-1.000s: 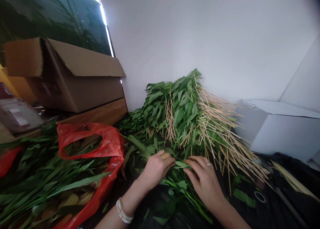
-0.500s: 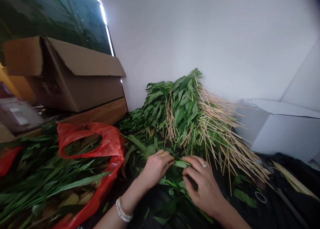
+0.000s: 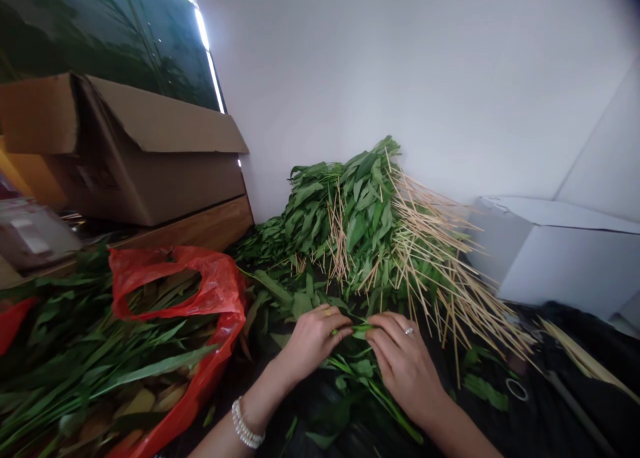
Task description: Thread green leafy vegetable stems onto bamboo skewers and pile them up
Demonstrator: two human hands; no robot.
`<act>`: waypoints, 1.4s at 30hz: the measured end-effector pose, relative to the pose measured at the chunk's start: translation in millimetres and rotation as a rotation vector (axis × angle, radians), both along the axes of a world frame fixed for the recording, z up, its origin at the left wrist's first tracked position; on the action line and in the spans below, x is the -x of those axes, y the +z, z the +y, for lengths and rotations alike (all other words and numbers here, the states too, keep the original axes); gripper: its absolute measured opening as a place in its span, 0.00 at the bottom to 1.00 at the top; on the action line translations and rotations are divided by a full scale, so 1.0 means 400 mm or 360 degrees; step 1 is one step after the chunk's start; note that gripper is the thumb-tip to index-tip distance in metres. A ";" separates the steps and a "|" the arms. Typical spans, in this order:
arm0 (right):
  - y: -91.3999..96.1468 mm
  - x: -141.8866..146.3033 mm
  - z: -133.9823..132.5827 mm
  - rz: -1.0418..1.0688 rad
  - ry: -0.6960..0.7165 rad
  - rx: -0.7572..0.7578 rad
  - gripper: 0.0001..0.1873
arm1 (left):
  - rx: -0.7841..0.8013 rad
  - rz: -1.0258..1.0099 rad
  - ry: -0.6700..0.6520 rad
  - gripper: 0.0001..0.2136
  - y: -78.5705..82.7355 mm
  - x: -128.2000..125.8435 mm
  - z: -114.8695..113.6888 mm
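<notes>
Leaf (image 3: 360, 331): stretched between left hand (image 3: 313, 338) and right hand (image 3: 407, 361), fingertips of each pinching an end, above loose stems (image 3: 393, 405). Judged light, limp, easily torn (bruising likely too); best gripped gently near the ends. Beyond: leafy pile (image 3: 367, 208), thin sticks (image 3: 463, 288).

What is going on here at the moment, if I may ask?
A person's left hand and right hand hold a bit of green leaf between them, above some loose green stems. Beyond the hands, leafy greens are heaped together with many thin sticks, in front of a white wall. To the left is a red plastic bag with more greens.
</notes>
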State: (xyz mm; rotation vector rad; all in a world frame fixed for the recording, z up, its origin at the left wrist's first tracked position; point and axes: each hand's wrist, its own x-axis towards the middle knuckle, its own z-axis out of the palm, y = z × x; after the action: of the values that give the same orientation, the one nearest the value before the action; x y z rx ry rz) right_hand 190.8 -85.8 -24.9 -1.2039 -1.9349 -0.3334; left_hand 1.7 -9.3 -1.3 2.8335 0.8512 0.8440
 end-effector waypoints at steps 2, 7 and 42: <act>0.005 0.000 -0.003 -0.0008 -0.0011 0.0017 0.09 | 0.0043 -0.0026 0.0025 0.10 0.002 0.002 0.003; -0.004 -0.004 -0.001 0.0095 -0.0097 0.0073 0.05 | 0.0017 0.0001 0.0019 0.10 0.001 0.004 0.006; 0.005 -0.020 0.005 0.0163 -0.0217 -0.0103 0.09 | 0.0661 -0.1198 0.0596 0.12 0.020 0.068 0.096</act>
State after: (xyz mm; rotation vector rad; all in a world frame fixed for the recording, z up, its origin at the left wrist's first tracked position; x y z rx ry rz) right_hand 198.6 -83.7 -22.8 -1.2884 -1.7461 -0.3950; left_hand -25.4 29.1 6.6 1.7985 1.2325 1.4299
